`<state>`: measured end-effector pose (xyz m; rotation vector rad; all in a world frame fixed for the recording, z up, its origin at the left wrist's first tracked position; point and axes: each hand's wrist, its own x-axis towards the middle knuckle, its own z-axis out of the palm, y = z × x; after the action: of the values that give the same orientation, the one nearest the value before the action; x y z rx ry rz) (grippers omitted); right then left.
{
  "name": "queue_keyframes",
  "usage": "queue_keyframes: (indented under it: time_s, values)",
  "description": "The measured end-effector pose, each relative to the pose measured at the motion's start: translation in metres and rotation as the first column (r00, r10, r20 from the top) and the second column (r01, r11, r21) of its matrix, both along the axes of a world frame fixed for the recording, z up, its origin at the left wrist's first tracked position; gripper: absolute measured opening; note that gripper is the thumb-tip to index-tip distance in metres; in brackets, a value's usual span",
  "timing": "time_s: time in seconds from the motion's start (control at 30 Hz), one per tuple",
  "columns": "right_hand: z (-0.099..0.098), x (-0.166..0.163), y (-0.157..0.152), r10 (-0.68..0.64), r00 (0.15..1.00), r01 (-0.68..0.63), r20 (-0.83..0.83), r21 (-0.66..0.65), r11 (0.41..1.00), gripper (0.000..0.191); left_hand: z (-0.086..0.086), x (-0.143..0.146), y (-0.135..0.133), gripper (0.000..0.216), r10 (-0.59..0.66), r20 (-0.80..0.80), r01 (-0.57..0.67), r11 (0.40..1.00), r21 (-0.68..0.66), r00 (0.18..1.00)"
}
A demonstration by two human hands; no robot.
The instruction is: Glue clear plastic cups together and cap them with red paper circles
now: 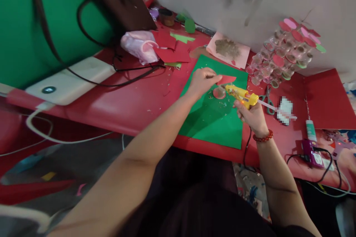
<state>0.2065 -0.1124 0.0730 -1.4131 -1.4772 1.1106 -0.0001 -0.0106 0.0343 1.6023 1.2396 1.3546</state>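
Observation:
My right hand (251,114) grips a yellow hot glue gun (241,95), its small orange light glowing and a pale glue stick (268,104) poking out of the back. The nozzle points left, close to a piece of red paper (227,79). That paper is pinched between the thumb and fingers of my left hand (204,80). Below it, a small round clear cup with a reddish rim (219,93) sits on a green sheet (217,126). Thin scraps of dried glue lie around the cup. Whether the nozzle touches the paper, I cannot tell.
Right of the sheet lie scissors (268,100) and red card (330,100). Stacked clear cups with paper discs (283,53) stand behind. Pink paper (241,57), red offcuts (174,52) and a pink plastic bag (140,46) are at the back. A white power bank (72,79) with cables lies left.

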Motion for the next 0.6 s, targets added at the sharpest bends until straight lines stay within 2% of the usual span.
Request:
queue_keyframes:
  time_s: [0.2, 0.6]
  values:
    - [-0.0002, -0.0004, 0.0008, -0.010, 1.000, 0.010, 0.018, -0.006, 1.000, 0.054, 0.0039, 0.0014, -0.0030, 0.027, 0.004, -0.031, -0.004, 1.000, 0.000, 1.000]
    - [-0.0017, -0.0033, 0.0019, -0.016, 1.000, 0.015, 0.021, 0.020, 1.000, 0.053, 0.0009, 0.0023, -0.0007, 0.029, 0.003, -0.044, -0.002, 1.000, 0.019, 0.999]
